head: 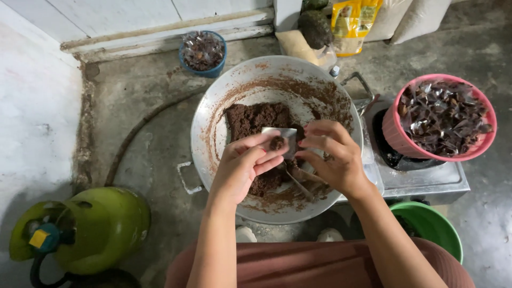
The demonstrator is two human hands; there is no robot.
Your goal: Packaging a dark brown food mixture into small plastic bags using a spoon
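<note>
Two hands are held over the middle of a large metal wok [213, 114]. A small clear plastic wrapper [281, 134] is pinched between them, with a lump of dark brown paste [277, 143] set on it. The left hand [242, 165] is curled under the wrapper's near edge, grasping it; the right hand [330, 156] is closed on its right edge, and a spoon [298, 184] seems to be tucked beneath its fingers. A thick, grainy mass of brown paste [255, 118] is heaped at the wok's centre, and the walls are smeared with it. A pink basket [393, 133] of wrapped pieces is placed on the stove [426, 184] to the right.
</note>
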